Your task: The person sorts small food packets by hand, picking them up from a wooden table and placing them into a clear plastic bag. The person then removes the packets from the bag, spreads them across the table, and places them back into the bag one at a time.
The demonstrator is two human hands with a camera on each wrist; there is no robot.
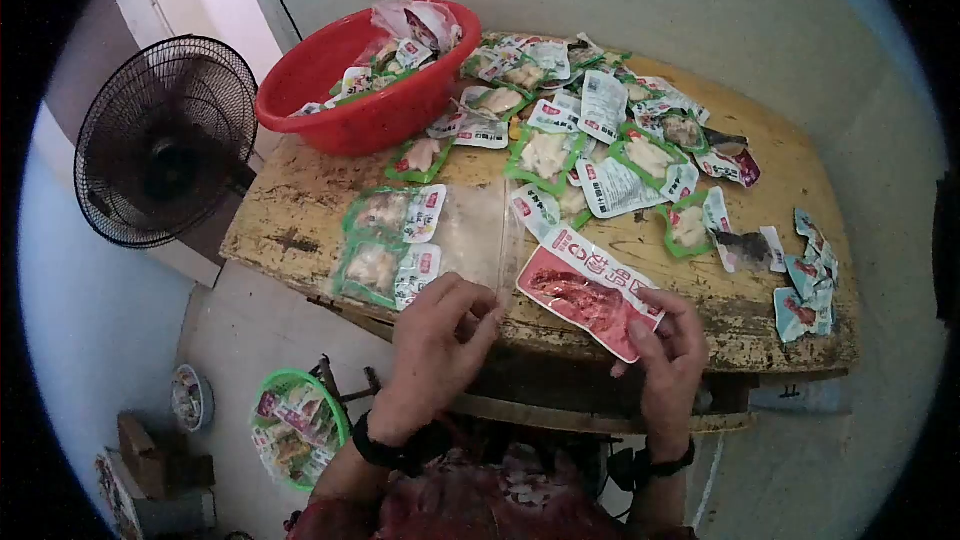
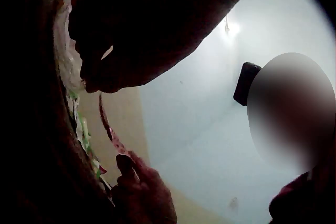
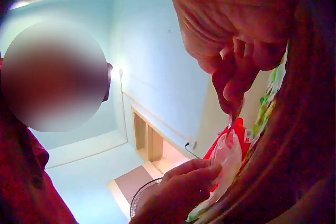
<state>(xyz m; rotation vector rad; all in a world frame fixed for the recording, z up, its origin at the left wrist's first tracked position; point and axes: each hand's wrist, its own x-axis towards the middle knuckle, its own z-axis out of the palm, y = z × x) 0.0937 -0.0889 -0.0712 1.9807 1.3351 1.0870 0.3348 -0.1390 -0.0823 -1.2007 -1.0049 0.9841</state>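
My right hand (image 1: 675, 360) pinches a red and white food packet (image 1: 585, 295) by its near right corner, thumb on the printed face, and the packet slants over the table's front edge. With its fingertips, my left hand (image 1: 440, 345) pinches the near right edge of a clear plastic bag (image 1: 470, 230) lying flat. Two green-edged food packets (image 1: 375, 275) show one behind the other at the bag's left end. From the right wrist view, the left hand (image 3: 181, 187) is at the whitish plastic, below the right hand (image 3: 236, 40). The left wrist view is dark.
A red basin (image 1: 400, 105) of packets stands at the back left of the worn yellow table (image 1: 270, 210). Loose packets (image 1: 545, 155) crowd the back and middle. Crumpled blue packets (image 1: 808, 285) lie at right. A fan (image 1: 165, 155) and a green basket (image 1: 340, 415) are left.
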